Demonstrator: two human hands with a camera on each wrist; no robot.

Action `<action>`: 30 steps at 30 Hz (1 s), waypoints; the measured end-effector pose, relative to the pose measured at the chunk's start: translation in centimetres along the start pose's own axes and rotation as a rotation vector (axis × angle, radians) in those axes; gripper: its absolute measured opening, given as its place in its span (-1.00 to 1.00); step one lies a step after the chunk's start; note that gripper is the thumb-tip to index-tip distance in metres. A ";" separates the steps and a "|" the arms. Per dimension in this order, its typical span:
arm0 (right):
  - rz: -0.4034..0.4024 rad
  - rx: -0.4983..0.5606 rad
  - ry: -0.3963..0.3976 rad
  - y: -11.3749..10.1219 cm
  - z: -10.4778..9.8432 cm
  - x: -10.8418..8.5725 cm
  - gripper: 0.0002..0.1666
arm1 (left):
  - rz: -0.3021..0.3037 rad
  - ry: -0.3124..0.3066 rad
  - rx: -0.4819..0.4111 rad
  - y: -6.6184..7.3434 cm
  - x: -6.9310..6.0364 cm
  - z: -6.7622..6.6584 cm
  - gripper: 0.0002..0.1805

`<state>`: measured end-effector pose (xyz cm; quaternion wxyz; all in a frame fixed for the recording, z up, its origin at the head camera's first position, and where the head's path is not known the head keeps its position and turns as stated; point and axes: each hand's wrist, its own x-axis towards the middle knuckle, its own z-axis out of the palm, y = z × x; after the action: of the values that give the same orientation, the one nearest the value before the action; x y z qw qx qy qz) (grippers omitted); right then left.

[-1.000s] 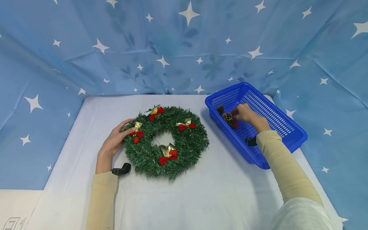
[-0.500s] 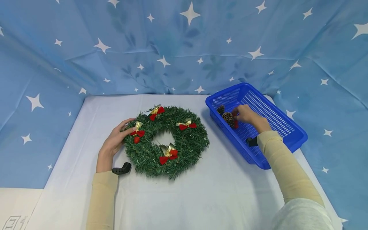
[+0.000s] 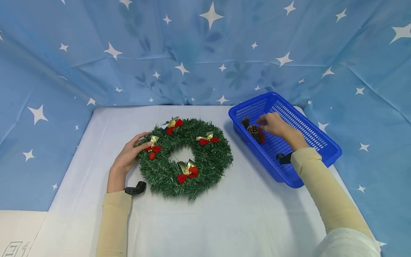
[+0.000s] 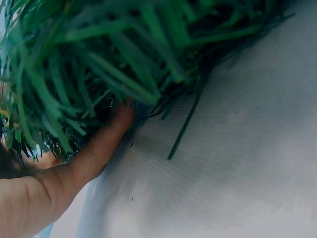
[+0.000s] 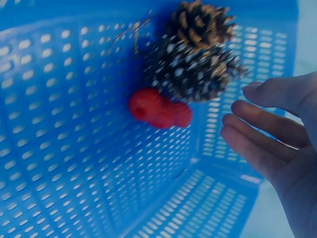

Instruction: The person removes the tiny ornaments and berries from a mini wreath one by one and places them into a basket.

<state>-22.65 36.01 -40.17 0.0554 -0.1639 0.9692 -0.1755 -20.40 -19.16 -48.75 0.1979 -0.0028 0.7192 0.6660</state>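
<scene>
On the white table lies a green wreath (image 3: 213,160) with several red-and-gold bows, among them a lower bow (image 3: 187,175) and a left bow (image 3: 153,146). A small red ball (image 3: 152,156) sits below the left bow. My left hand (image 3: 126,157) grips the wreath's left edge, thumb over the greenery by that bow; some fingers are hidden. Inside the blue basket (image 3: 308,135), my right hand (image 5: 282,134) hovers with loosely bent fingers and nothing in them. Near its fingertips are a frosted pine cone (image 5: 185,69), a brown pine cone (image 5: 203,25) and red balls (image 5: 153,106).
The perforated basket stands at the table's back right, its walls around my right hand. A thin gold wire or tie (image 5: 137,37) lies by the cones. Blue star-printed cloth (image 3: 192,53) hangs behind the table and along both sides.
My right hand has lifted slightly away from the pine cones and red balls, its fingers now apart from them. My left hand and the wreath stay where they were.
</scene>
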 end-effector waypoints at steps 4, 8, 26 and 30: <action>-0.039 -0.002 0.020 -1.0 -0.3 -0.1 -0.71 | 0.002 0.004 0.000 0.0 0.0 -0.1 -0.22; -0.035 0.009 0.016 -2.0 -0.6 -0.4 -0.70 | 0.005 0.000 0.004 0.1 0.0 0.0 -0.22; -0.122 0.029 0.070 -6.4 -1.5 -2.2 -0.72 | 0.001 -0.001 0.008 0.2 -0.2 0.0 -0.23; -0.148 0.029 0.099 -7.6 -1.3 -2.6 -0.72 | 0.000 -0.002 0.009 0.2 -0.3 0.0 -0.23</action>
<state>-18.20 30.61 -36.07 -0.0033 -0.2252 0.9533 -0.2012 -20.22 -19.22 -48.46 0.1986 -0.0014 0.7220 0.6628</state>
